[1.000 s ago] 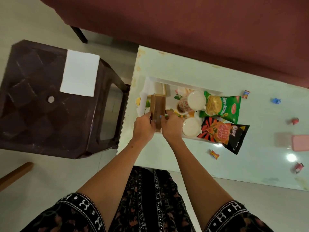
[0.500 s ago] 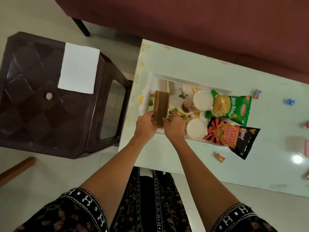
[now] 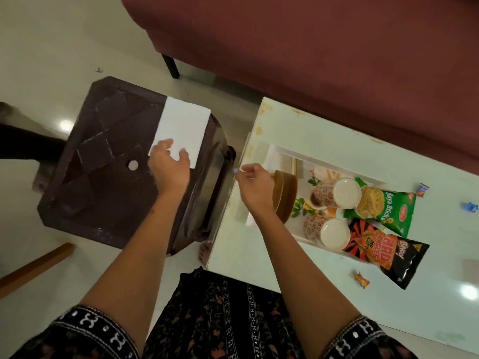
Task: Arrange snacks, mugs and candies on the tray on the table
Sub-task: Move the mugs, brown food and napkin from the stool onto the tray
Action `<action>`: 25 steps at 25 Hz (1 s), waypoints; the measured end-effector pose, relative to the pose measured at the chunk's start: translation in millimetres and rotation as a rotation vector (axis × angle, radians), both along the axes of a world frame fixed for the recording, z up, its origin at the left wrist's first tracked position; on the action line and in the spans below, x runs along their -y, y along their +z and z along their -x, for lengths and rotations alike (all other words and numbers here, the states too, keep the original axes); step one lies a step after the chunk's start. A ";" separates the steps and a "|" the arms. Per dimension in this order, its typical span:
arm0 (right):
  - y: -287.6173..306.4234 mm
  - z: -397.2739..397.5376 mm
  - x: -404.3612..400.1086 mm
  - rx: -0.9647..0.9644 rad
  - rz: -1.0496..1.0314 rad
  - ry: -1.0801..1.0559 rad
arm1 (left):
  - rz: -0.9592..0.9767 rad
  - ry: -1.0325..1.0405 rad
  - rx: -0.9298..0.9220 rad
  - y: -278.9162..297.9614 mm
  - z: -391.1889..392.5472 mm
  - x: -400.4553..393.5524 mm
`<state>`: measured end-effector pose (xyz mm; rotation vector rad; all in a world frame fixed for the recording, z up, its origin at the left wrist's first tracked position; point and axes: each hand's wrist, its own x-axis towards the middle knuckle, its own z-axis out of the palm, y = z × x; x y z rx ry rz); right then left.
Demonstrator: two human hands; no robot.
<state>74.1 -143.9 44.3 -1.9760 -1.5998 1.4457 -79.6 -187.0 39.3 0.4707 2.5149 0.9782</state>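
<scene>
A white tray [image 3: 315, 157] sits on the pale glass table [image 3: 298, 270]. In it are a brown wooden holder [image 3: 286, 195] standing at the left end, two floral mugs [image 3: 327, 195] [image 3: 315, 228], and the ends of a green Soya Sticks packet [image 3: 386, 206] and a black-and-red Mad Angles packet [image 3: 383, 253]. My right hand [image 3: 255, 186] hovers beside the holder with its fingers loosely curled and nothing in them. My left hand [image 3: 169, 169] is out over the dark stool [image 3: 108, 182], fingers spread on the near edge of a white paper napkin [image 3: 185, 128].
Wrapped candies lie loose on the table: a red and blue one [image 3: 422, 189], a blue one [image 3: 470, 206] and a red and yellow one [image 3: 362, 280]. A maroon sofa [image 3: 311, 47] runs behind the table. A wooden strip [image 3: 33, 268] lies on the floor at left.
Both hands have let go of the brown holder, which now stands in the tray. My left hand has swung left onto the napkin on the stool. The view has shifted left.
</scene>
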 end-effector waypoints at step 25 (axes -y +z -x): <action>4.8 -78.2 -2.2 -0.383 0.697 -0.326 | -0.081 -0.253 0.968 22.6 -91.5 13.0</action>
